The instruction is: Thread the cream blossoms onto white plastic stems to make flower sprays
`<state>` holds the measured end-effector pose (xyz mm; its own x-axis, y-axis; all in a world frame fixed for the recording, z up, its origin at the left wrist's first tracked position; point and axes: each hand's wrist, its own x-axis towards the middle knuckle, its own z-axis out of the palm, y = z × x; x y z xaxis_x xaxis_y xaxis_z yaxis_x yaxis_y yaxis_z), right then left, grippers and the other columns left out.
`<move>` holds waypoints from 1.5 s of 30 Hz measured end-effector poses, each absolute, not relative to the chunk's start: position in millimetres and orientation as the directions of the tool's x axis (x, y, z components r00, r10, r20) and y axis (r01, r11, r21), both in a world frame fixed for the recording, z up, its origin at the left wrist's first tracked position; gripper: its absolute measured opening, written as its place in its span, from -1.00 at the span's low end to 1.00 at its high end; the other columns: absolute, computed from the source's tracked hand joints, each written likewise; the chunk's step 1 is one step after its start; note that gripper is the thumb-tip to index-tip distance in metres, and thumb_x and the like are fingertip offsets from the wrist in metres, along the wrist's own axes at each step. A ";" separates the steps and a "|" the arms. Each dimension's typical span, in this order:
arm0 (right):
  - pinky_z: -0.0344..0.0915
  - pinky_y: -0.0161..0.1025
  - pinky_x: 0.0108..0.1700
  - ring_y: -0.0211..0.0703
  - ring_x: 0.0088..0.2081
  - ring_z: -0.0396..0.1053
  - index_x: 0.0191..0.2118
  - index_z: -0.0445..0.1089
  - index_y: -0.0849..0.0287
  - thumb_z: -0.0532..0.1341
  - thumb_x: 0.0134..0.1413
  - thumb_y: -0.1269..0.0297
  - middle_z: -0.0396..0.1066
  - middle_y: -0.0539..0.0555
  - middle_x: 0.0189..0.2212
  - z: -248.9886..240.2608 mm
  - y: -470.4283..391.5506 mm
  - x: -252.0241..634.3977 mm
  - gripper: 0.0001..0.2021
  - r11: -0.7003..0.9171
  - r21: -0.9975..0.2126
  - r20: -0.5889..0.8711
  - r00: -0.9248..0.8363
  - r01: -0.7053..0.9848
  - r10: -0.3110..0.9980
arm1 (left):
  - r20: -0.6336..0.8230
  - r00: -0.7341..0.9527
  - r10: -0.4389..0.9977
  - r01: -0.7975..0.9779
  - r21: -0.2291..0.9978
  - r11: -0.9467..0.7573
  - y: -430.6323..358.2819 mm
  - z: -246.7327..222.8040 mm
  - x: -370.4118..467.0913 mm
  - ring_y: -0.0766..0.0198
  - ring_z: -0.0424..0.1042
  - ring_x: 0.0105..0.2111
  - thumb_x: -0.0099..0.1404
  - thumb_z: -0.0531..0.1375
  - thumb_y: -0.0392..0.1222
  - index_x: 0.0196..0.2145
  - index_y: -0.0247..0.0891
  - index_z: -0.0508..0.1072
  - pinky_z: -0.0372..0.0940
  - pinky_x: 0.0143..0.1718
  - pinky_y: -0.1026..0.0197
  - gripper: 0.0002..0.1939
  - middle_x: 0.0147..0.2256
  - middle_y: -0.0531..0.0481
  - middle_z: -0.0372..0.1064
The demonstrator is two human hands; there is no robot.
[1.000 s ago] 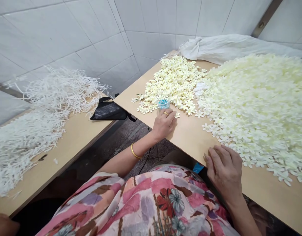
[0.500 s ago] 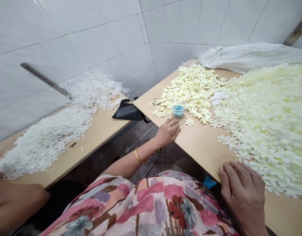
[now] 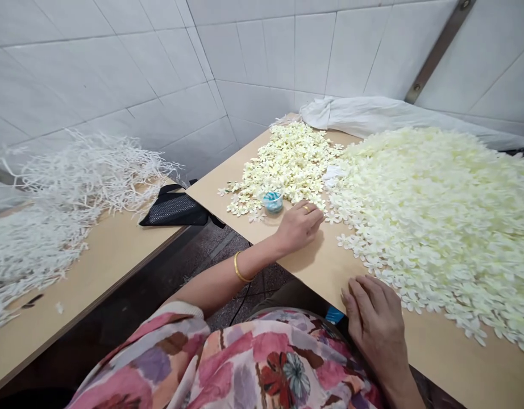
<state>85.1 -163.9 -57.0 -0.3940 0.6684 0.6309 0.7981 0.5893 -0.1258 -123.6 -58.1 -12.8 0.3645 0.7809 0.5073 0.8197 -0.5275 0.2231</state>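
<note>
My left hand (image 3: pixel 299 227), with a gold ring and bangle, reaches over the table just right of a small clear cup with blue-and-white contents (image 3: pixel 273 202). Its fingers are curled together; whatever they hold, if anything, is hidden beneath them. Beyond the fingertips spreads a pile of pale yellow artificial flower heads (image 3: pixel 287 165). My right hand (image 3: pixel 376 315) rests on the near table edge, fingers lying side by side and gently bent, gripping nothing visible. A larger heap of cream flower heads (image 3: pixel 441 210) lies beyond it.
A second table (image 3: pixel 104 244) on the left bears a heap of thin white strands (image 3: pixel 87 176). A black mesh pouch (image 3: pixel 177 209) sits at its corner, by a gap between the tables. White cloth (image 3: pixel 364 113) lies along the tiled wall.
The view has swung right. My left hand has moved right past the cup, where a lone flower head lay before. My right hand stays on the edge. Another person's arm has left view.
</note>
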 end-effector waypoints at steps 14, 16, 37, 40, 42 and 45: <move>0.31 0.00 -0.06 0.01 -0.13 0.32 -0.17 0.35 0.32 0.18 0.08 0.43 0.40 0.22 -0.25 -58.3 -164.1 83.3 -0.83 0.606 -0.159 0.653 -0.377 0.779 0.657 | -0.030 0.273 0.962 0.946 -0.172 -0.274 44.2 74.9 -144.9 0.09 0.38 -0.25 0.16 0.09 -0.20 -0.27 -0.37 0.47 0.20 -0.38 0.21 -0.75 -0.28 -0.22 0.41; 0.31 0.00 -0.06 0.01 -0.13 0.32 -0.17 0.35 0.33 0.19 0.08 0.43 0.40 0.22 -0.26 -58.2 -164.0 83.2 -0.83 0.608 -0.161 0.656 -0.376 0.778 0.655 | -0.148 0.253 0.956 0.939 -0.202 -0.280 57.7 69.4 -151.5 0.06 0.40 -0.23 0.12 0.12 -0.18 -0.24 -0.38 0.48 0.22 -0.38 0.21 -0.71 -0.27 -0.24 0.42; 0.29 -0.09 -0.09 -0.05 -0.15 0.30 -0.17 0.35 0.27 0.18 0.07 0.40 0.40 0.20 -0.25 -54.4 -163.9 87.0 -0.82 0.572 -0.195 0.581 -0.376 0.797 0.722 | -0.362 0.461 0.810 0.597 0.802 0.019 -39.5 33.3 -129.3 0.43 0.32 -0.61 0.13 0.16 -0.37 -0.51 -0.37 0.36 0.25 -0.51 0.32 -0.93 -0.63 0.02 0.33; 0.29 -0.09 -0.09 -0.06 -0.15 0.30 -0.15 0.34 0.24 0.16 0.09 0.38 0.40 0.19 -0.24 -55.7 -163.6 88.7 -0.82 0.568 -0.204 0.564 -0.379 0.797 0.734 | -0.331 0.452 0.828 0.644 0.763 -0.046 -44.8 15.7 -127.1 0.45 0.27 -0.62 0.09 0.19 -0.37 -0.52 -0.37 0.36 0.17 -0.56 0.36 -0.94 -0.64 0.04 0.32; 0.28 -0.10 -0.09 -0.06 -0.15 0.30 -0.15 0.34 0.23 0.16 0.09 0.38 0.40 0.19 -0.24 -56.0 -163.4 89.2 -0.82 0.567 -0.204 0.563 -0.378 0.798 0.735 | -0.239 0.457 0.857 0.699 0.692 -0.181 -47.4 17.9 -126.0 0.47 0.22 -0.63 0.05 0.22 -0.36 -0.56 -0.36 0.35 0.08 -0.58 0.37 -0.90 -0.65 0.08 0.28; 0.29 -0.12 -0.09 -0.08 -0.16 0.30 -0.17 0.34 0.24 0.18 0.07 0.39 0.40 0.18 -0.25 -55.3 -163.6 89.1 -0.83 0.572 -0.186 0.576 -0.383 0.799 0.722 | -0.065 0.477 0.877 0.744 0.562 -0.362 -44.5 41.6 -129.3 0.47 0.17 -0.62 0.10 0.19 -0.33 -0.59 -0.35 0.33 0.04 -0.54 0.34 -0.85 -0.65 0.08 0.23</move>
